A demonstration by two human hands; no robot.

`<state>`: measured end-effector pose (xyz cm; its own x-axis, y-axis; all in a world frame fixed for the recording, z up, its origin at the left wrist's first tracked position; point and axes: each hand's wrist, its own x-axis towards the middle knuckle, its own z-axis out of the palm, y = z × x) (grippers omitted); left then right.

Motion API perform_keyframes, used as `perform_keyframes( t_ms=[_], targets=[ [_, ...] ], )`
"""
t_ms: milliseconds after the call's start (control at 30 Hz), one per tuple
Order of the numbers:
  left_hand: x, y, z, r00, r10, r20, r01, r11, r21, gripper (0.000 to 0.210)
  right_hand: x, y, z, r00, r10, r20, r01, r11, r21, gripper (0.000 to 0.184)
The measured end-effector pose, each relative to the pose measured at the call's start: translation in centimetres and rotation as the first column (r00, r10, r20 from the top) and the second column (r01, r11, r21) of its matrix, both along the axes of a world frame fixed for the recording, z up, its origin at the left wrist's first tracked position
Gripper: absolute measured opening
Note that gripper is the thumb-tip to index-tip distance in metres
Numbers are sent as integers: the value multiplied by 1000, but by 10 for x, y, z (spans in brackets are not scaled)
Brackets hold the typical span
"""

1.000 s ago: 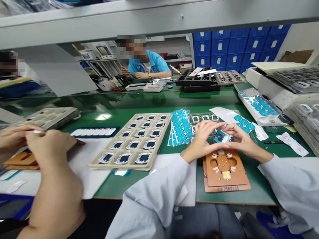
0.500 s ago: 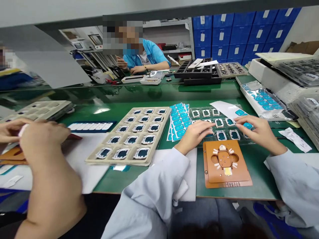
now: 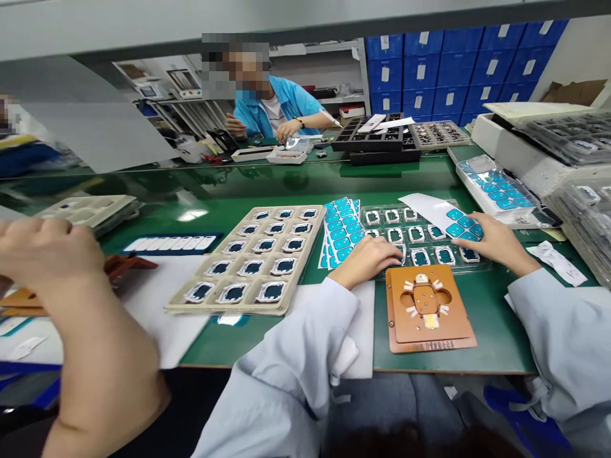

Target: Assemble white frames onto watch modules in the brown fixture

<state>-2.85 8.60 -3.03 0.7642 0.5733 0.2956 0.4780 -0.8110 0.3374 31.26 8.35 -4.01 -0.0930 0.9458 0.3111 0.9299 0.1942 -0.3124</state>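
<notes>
My left hand (image 3: 367, 259) is at the front left of a clear plastic tray (image 3: 482, 264), fingers curled down onto a small white-framed part (image 3: 403, 254) that they partly hide. Several like parts with dark green centres sit in the tray's other cells. In my right hand (image 3: 496, 243), thumb and fingers pinch a white sheet of blue stickers (image 3: 462, 222), held over the tray's right side. In front of the tray lies an orange-brown fixture (image 3: 429, 308) with a shaped recess, round finger hollows and small white and yellow pieces; neither hand touches it.
Left of my hand are sticker sheets (image 3: 344, 232) and a beige tray (image 3: 245, 254) of similar parts. A co-worker's arm (image 3: 105, 331) is at far left; another person in blue (image 3: 281, 108) sits opposite. Bagged stickers (image 3: 501, 191) and stacked trays (image 3: 585, 203) stand right.
My left hand has moved down and left onto the front-left part in the tray. My right hand now grips the sticker sheet, its sticker end raised. The co-worker's hand at left has risen.
</notes>
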Motion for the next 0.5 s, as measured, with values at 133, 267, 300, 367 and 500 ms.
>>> perform_keyframes(
  t_ms=[133,267,300,367,500],
  targets=[
    [-1,-2,2,989,63,-133,-65,998,-9,28,-5,3,-4,997,42,-58,-41,999,20,76],
    [1,-5,2,990,89,-108,-91,996,-16,28,-10,-1,5,995,85,-46,-79,990,115,65],
    [2,-5,2,992,95,-79,-98,995,-36,26,-11,-3,8,993,102,-54,-93,985,146,61],
    [5,-5,3,991,124,43,-118,987,-106,25,-18,-8,15,985,140,-100,-117,972,202,52],
    [14,-6,7,876,310,369,-124,885,-449,34,-42,-20,24,918,285,-276,-180,920,349,40]
  ],
)
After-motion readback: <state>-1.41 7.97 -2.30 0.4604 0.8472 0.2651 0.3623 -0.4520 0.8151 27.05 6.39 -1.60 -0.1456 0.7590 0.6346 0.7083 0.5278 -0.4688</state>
